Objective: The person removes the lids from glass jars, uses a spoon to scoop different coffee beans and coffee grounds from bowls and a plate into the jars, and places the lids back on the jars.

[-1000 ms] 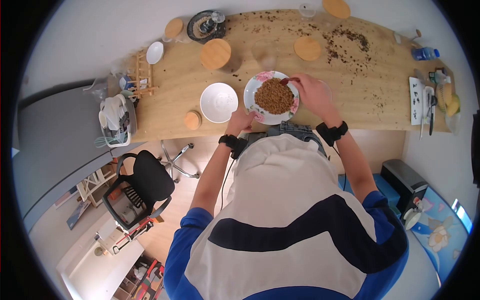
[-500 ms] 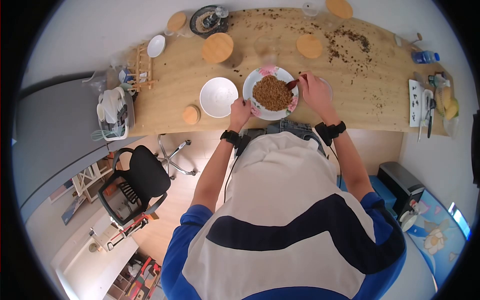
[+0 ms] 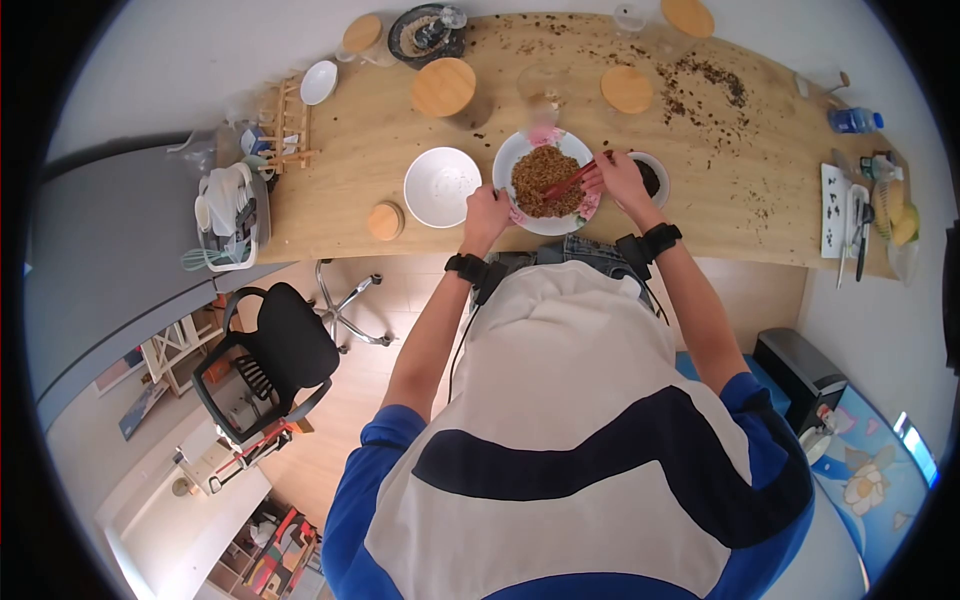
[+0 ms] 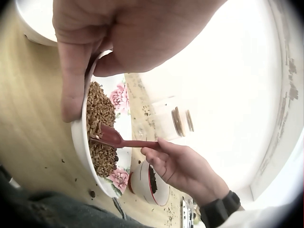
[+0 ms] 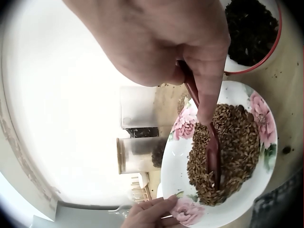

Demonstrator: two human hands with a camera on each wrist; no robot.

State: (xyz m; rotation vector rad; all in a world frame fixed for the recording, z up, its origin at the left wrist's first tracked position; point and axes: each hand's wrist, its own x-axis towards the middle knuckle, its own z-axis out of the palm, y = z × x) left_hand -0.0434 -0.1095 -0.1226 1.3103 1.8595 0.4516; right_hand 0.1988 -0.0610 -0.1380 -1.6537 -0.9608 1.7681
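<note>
A floral plate (image 3: 508, 150) heaped with brown grains (image 3: 540, 168) lies in front of the person. At its left edge, the left hand (image 3: 485, 215) pinches the rim between thumb and fingers; in the left wrist view the plate looks tilted by that camera's angle. The right hand (image 3: 622, 180) grips the handle of a small dark red scoop (image 5: 213, 156), whose blade is dug into the grains. Just right of this hand stands a white bowl with a red rim (image 5: 278, 42), holding dark crumbly matter (image 5: 249, 31).
Left of the plate are a white bowl (image 3: 441, 188) and a small wooden-lidded jar (image 3: 385, 221). Wood-lidded jars (image 3: 444, 88) and a mortar (image 3: 428, 36) stand farther back. Dark bits (image 3: 705, 85) are strewn at the back right. A knife and utensils (image 3: 853, 215) lie far right.
The right hand has brought the scoop down and left from the plate's right side into the heap. The left hand stays at the rim. The bowl of dark matter shows more beside the right hand.
</note>
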